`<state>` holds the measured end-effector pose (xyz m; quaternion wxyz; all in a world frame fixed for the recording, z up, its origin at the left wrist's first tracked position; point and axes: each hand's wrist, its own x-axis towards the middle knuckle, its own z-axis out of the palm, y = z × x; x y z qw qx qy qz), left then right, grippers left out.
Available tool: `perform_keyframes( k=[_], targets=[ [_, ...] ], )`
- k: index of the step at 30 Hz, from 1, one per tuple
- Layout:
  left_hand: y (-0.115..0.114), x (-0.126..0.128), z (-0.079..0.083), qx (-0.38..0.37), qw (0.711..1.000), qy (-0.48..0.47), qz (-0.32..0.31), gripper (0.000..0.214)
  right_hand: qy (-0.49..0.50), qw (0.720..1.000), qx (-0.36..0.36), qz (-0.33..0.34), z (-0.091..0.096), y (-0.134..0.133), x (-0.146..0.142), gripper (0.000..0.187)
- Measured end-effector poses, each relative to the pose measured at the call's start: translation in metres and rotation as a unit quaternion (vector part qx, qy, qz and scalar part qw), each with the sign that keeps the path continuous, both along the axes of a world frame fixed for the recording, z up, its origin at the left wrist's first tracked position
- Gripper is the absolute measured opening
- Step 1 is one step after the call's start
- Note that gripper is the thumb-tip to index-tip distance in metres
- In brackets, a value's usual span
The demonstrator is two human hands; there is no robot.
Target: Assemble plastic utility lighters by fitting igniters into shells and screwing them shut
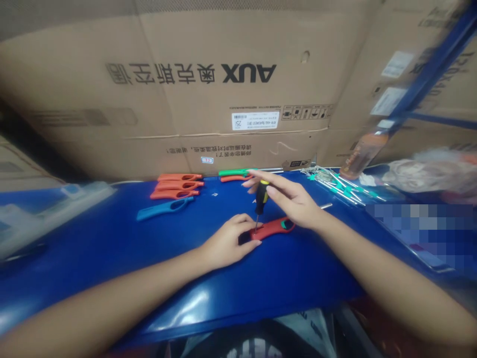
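Note:
A red gas lighter [274, 228] with a green trigger and a metal tube lies on the blue table in front of me. My left hand [233, 239] pinches its handle end between thumb and fingers. Above that end a screwdriver [262, 198] with a black and yellow handle stands nearly upright, its tip on the red body. My right hand [292, 199] grips the screwdriver handle between thumb and fingers, with the index finger stretched over the top. Whether the tip sits in a screw cannot be made out.
Several orange lighter shells [175, 186] and a blue shell [164, 209] lie at the back left. A green lighter [233, 172] rests by the carton [179, 114]. Metal tubes with green parts [337, 185], a bottle [363, 155] and a plastic bag [417, 171] are at the right.

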<state>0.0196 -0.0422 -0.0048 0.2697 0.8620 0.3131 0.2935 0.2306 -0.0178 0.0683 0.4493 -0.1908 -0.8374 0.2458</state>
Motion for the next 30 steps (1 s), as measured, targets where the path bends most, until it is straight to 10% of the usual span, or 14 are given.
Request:
perform_keyframes(
  k=[6,11,17,22,26,30],
  targets=[
    [-0.0019,0.0001,0.0047,0.01,1.0,0.02,-0.003,0.03,0.071,0.978,0.116,-0.162,-0.0098,0.0,-0.005,0.02],
    [-0.0019,0.0002,0.0047,0.02,0.999,0.03,-0.004,0.034,0.07,0.996,0.004,-0.059,-0.0067,-0.0011,-0.0081,0.031],
    [-0.0013,-0.0001,0.0017,0.028,0.999,0.032,-0.002,0.034,0.037,0.969,0.175,-0.17,-0.0036,-0.0005,-0.0057,0.019],
    [-0.0007,-0.0003,0.0005,0.038,0.999,0.039,0.003,0.036,0.043,0.997,-0.014,-0.059,-0.0092,-0.0009,-0.0086,0.031],
    [-0.0008,0.0,0.0014,0.034,0.999,0.037,0.003,0.035,0.058,0.982,0.085,-0.157,-0.0106,-0.0024,-0.0082,0.027],
    [-0.0011,0.0003,0.0026,0.034,0.999,0.039,0.002,0.037,0.05,0.998,-0.008,-0.034,-0.0065,-0.0041,-0.0067,0.036]
  ],
)
